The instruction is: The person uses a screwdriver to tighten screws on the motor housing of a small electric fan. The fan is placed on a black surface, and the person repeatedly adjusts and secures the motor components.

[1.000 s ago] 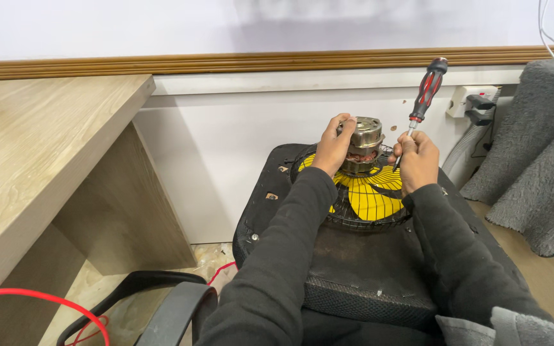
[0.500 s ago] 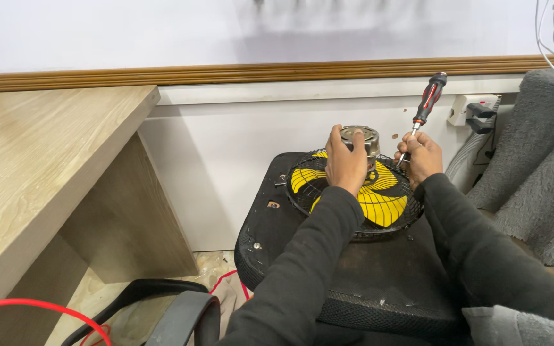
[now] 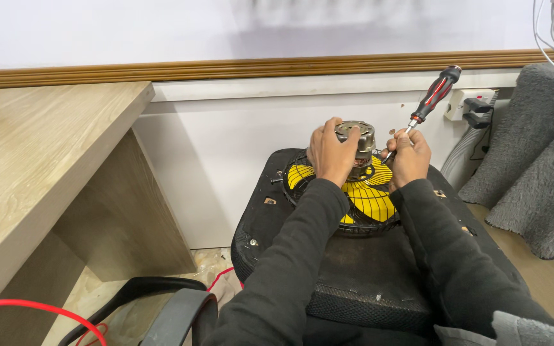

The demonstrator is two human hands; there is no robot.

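Metal motor: silver round motor sits on top of the yellow fan; it is between the two hands
Fan: yellow blades inside a black wire cage; it lies flat on a black seat
Left hand: left hand wraps around the side of the motor; fingers bent and touching it
Right hand: right hand is closed tight on the thin metal part of a screwdriver; the tip is hidden by the hand, just beside the motor
Screwdriver: red and black handle leans up and to the right, above the hand
Arms: both in black sleeves; they reach forward over the seat and hide part of the fan
Around: wooden desk on the left; white wall socket and grey blanket on the right; red wire low on the left
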